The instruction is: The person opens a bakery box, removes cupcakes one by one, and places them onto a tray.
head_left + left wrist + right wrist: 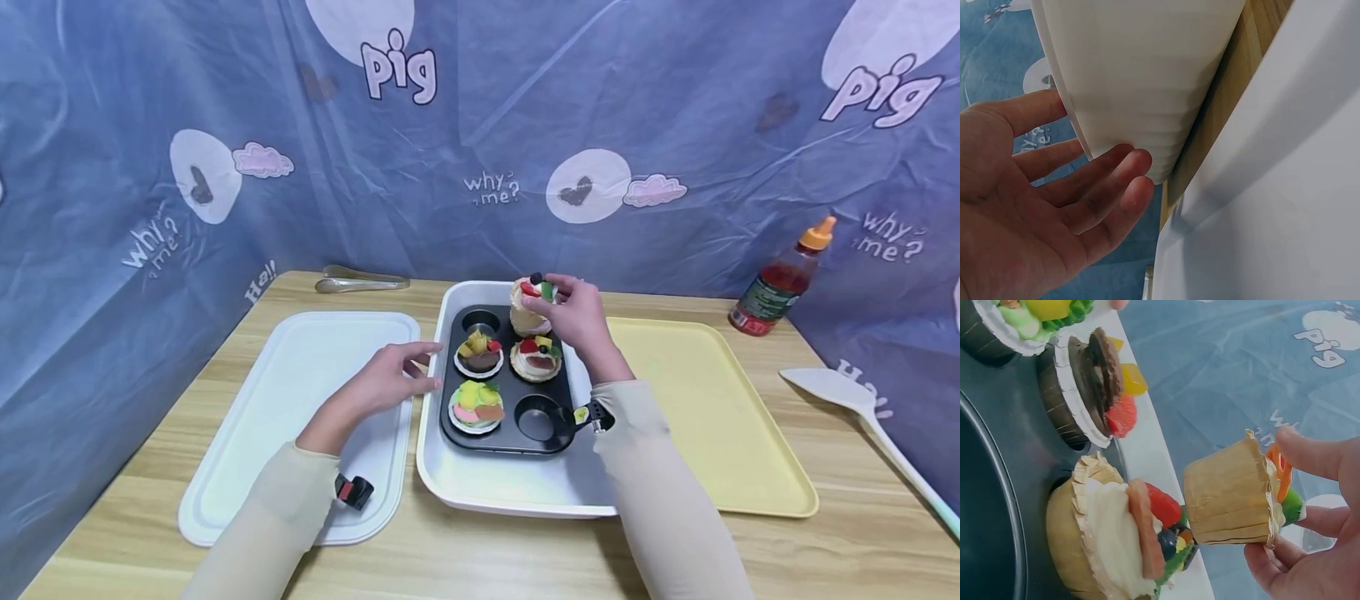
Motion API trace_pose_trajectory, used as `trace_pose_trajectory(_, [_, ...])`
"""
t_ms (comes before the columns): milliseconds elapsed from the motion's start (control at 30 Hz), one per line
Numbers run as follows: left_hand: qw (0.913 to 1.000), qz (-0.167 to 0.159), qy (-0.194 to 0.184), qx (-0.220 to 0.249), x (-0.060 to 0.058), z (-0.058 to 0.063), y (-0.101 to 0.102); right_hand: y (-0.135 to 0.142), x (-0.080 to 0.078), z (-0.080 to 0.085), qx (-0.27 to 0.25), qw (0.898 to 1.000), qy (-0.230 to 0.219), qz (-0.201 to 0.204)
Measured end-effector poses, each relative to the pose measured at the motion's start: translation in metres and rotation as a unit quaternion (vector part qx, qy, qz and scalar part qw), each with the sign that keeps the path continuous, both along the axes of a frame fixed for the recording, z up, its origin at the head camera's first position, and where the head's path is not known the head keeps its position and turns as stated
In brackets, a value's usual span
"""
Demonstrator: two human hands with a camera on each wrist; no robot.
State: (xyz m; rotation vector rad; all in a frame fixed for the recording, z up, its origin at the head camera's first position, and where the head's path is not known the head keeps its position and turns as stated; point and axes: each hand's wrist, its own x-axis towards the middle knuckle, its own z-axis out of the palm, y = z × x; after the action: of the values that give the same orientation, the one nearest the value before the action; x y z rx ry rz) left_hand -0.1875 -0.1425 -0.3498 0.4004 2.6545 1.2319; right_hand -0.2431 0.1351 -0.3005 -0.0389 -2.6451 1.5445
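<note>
My right hand (573, 312) pinches a cupcake (1229, 494) by its topped upper edge, over the back right of a dark muffin pan (517, 442). The cupcake has a tan pleated paper cup, with white cream and red and green pieces on top. Set in the pan are a chocolate cupcake (480, 360), a cream-topped cupcake (536, 363) in a tan cup and a cupcake with yellow and pink pieces (476, 404). My left hand (386, 379), fingers relaxed and apart, is at the left side of the white basin (1141, 62) in which the pan lies.
A white tray (255, 467) lies left of the basin and a yellow tray (697, 400) to its right. Metal tongs (363, 284) lie at the back left. A sauce bottle (780, 287) stands at the back right, near a long white spoon (862, 408). Patterned blue cloth hangs behind.
</note>
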Motion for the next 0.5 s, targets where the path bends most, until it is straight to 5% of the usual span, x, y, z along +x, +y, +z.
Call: trace_pose_trajectory(500, [1.0,-0.002,0.003,-0.002,0.002,0.002,-0.001,0.013,0.011,0.001,-0.016,1.0,0.011,-0.004])
